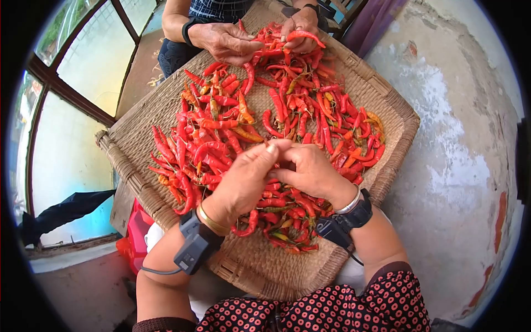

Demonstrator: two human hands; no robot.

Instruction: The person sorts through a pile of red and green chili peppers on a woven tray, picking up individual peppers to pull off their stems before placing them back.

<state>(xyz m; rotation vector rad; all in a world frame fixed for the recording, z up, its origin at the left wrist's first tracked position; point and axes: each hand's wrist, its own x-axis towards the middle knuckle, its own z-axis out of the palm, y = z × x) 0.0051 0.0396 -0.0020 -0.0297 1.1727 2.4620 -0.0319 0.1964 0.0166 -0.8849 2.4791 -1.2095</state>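
Note:
My left hand (pixel 248 176) and my right hand (pixel 311 168) meet over the middle of a woven basket tray (pixel 135 133). Both are closed, thumbs and fingertips pinched together. What sits between the fingertips is too small or hidden to make out. Below and around them lie many red chili peppers (pixel 207 149), some orange or greenish, with thin stems. A smaller heap of chilies (pixel 287 221) lies under my wrists on the near side of the tray.
Across the tray, another person's hands (pixel 227 43) handle chilies, one a long red chili (pixel 305 36). A framed window (pixel 72 144) stands left, with a black folded cloth or umbrella (pixel 66 213) and a red plastic object (pixel 135 235). A worn plaster wall (pixel 448 138) is at right.

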